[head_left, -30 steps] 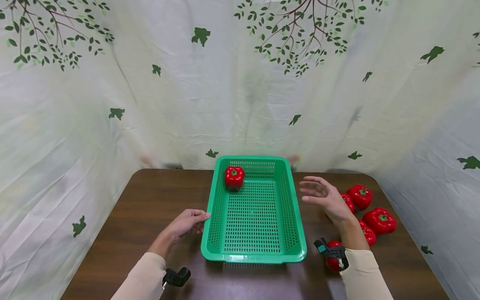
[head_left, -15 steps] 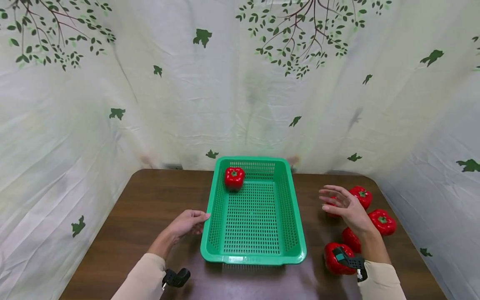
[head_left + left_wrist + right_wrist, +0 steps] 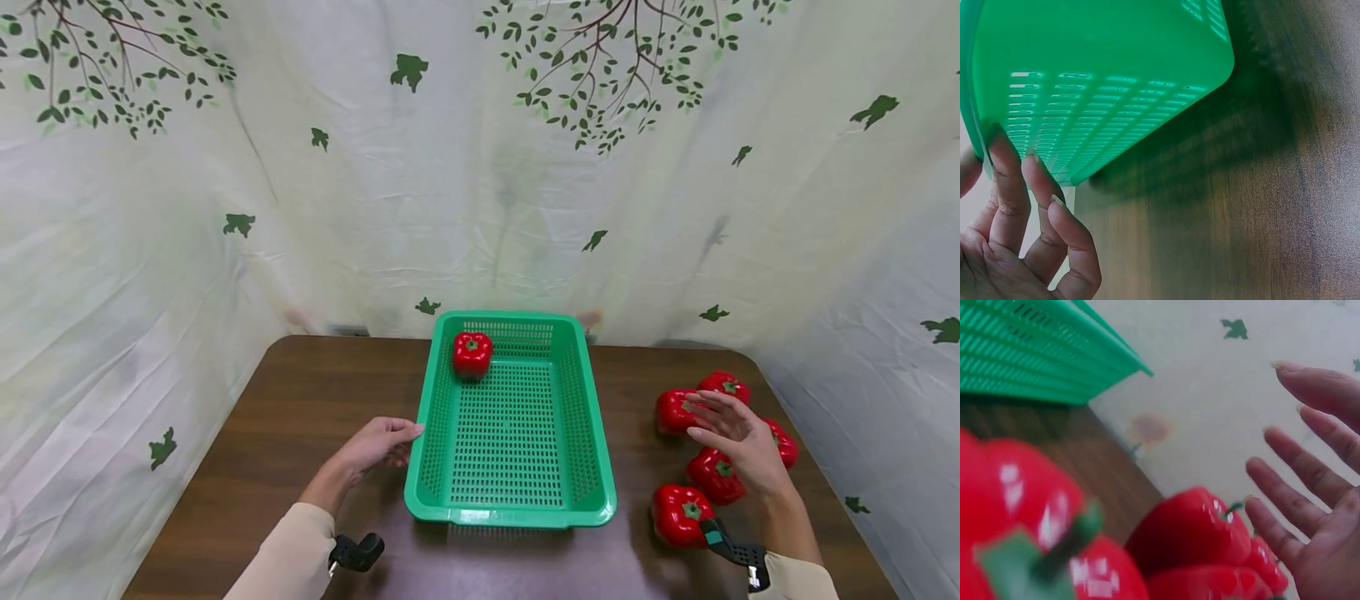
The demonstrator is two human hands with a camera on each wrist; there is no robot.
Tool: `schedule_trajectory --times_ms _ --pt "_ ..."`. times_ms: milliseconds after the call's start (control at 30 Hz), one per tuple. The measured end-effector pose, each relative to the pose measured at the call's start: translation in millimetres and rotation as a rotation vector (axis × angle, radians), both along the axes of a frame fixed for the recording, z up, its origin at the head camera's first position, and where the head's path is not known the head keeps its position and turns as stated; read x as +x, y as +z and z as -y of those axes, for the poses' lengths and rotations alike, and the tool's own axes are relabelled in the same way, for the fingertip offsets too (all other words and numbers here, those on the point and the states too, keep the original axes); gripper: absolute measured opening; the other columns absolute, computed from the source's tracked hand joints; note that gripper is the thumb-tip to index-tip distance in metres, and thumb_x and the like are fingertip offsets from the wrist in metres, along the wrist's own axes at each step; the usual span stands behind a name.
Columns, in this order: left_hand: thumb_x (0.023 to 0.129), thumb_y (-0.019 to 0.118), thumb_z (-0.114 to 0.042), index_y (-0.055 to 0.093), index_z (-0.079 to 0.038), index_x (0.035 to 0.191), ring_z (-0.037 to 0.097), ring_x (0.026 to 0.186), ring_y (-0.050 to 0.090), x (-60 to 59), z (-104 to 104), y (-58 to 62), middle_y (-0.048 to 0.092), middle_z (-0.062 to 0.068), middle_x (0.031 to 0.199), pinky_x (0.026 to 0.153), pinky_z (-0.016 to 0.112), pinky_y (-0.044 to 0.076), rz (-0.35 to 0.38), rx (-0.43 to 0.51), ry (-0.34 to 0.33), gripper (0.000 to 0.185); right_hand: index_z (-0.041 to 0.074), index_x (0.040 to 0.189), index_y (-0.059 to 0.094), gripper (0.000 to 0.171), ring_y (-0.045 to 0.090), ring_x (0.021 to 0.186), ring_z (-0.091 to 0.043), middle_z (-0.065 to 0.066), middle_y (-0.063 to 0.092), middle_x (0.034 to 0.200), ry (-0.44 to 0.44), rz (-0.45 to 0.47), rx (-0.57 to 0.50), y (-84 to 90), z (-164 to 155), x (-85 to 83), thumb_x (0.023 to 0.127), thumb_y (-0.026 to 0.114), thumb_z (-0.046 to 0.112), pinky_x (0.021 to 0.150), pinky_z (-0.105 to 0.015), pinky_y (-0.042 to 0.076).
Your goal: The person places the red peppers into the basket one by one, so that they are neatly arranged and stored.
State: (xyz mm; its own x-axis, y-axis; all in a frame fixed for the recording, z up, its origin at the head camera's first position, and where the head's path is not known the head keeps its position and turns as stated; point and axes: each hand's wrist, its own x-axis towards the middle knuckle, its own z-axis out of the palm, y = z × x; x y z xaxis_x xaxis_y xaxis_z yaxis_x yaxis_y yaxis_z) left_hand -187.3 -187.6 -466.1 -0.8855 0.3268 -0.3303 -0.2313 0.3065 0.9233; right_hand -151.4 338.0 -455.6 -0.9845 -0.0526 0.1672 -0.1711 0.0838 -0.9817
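A green perforated plastic basket [image 3: 517, 417] stands on the table, with one red bell pepper [image 3: 472, 356] in its far left corner. My left hand [image 3: 378, 446] pinches the basket's left rim between thumb and forefinger; in the left wrist view the thumb is outside the hand's curled other fingers [image 3: 1007, 187]. To the right, my right hand [image 3: 738, 442] hovers over a group of several red bell peppers [image 3: 681, 515], its fingers spread and holding nothing. In the right wrist view a near pepper [image 3: 1029, 519] looms large, and the open palm [image 3: 1335, 544] is apart from the peppers.
The brown wooden table [image 3: 322, 383] has rounded far corners. Behind it hangs a pale curtain [image 3: 360, 208] with leaf prints. A black wrist camera [image 3: 358, 552] is strapped to the left wrist, another [image 3: 738, 550] to the right.
My right hand has moved right and toward me, away from the basket's right side to above the pepper group. The left hand stays at the rim.
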Motion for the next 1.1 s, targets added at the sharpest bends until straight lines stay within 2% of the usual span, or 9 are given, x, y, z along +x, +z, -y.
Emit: schedule_trajectory --times_ms 133,367,467,600,733,933,1100 --pt "0.097 0.058 -0.034 0.066 0.005 0.107 0.019 0.073 0.059 0.7 -1 0.6 0.065 0.002 0.08 0.07 0.032 0.049 -0.004 -0.003 -0.004 0.042 0.003 0.135 0.048 0.048 0.06 0.112 -0.007 0.004 0.063 0.124 -0.076 -0.032 -0.056 -6.0 -7 11.5 0.089 0.06 -0.009 0.084 -0.017 0.049" --pt "0.097 0.057 -0.033 0.066 0.005 0.108 0.02 0.074 0.059 0.5 -3 1.3 0.066 0.003 0.082 0.07 0.033 0.048 -0.008 -0.014 -0.008 0.041 0.0 0.131 0.052 0.048 0.061 0.107 -0.004 0.006 0.066 0.117 -0.214 -0.058 -0.152 -13.1 -13 28.3 0.085 0.062 -0.014 0.085 -0.013 0.047" --pt "0.097 0.057 -0.034 0.066 0.005 0.109 0.02 0.074 0.059 -0.8 -4 0.8 0.066 0.003 0.082 0.071 0.035 0.049 -0.007 -0.011 -0.011 0.041 -0.002 0.13 0.052 0.049 0.06 0.108 -0.002 0.008 0.065 0.116 -0.279 -0.056 -0.14 -15.4 -17 32.1 0.084 0.064 -0.014 0.086 -0.011 0.044" --pt "0.097 0.057 -0.034 0.066 0.005 0.109 0.02 0.074 0.059 -1.8 -5 0.3 0.066 0.002 0.082 0.072 0.036 0.049 -0.008 -0.008 -0.012 0.041 0.0 0.131 0.052 0.05 0.056 0.108 0.0 0.012 0.063 0.115 -0.349 -0.03 -0.049 -19.2 -21 35.9 0.084 0.068 -0.008 0.086 -0.007 0.041" --pt "0.097 0.057 -0.033 0.066 0.005 0.108 0.02 0.073 0.059 -0.7 -4 -0.5 0.065 0.003 0.081 0.071 0.035 0.049 -0.004 -0.015 -0.001 0.041 0.002 0.131 0.053 0.052 0.056 0.107 0.0 0.012 0.063 0.114 -0.391 -0.023 -0.031 -25.1 -20 38.8 0.082 0.071 -0.007 0.085 -0.006 0.041" --pt "0.097 0.057 -0.034 0.065 0.005 0.11 0.02 0.074 0.059 0.4 -1 0.2 0.066 0.004 0.083 0.074 0.038 0.05 -0.003 -0.016 0.004 0.042 -0.005 0.132 0.05 0.057 0.058 0.108 -0.004 0.007 0.065 0.115 -0.429 -0.044 -0.08 -35.7 -15 39.2 0.079 0.069 -0.015 0.087 -0.008 0.042" --pt "0.097 0.057 -0.035 0.065 0.005 0.11 0.019 0.075 0.06 0.7 0 0.0 0.067 0.006 0.085 0.074 0.037 0.05 0.003 -0.008 -0.001 0.043 -0.002 0.133 0.05 0.057 0.055 0.109 -0.001 0.011 0.064 0.114 -0.462 -0.006 -0.026 -44.4 -13 41.1 0.08 0.07 -0.012 0.087 -0.007 0.039"
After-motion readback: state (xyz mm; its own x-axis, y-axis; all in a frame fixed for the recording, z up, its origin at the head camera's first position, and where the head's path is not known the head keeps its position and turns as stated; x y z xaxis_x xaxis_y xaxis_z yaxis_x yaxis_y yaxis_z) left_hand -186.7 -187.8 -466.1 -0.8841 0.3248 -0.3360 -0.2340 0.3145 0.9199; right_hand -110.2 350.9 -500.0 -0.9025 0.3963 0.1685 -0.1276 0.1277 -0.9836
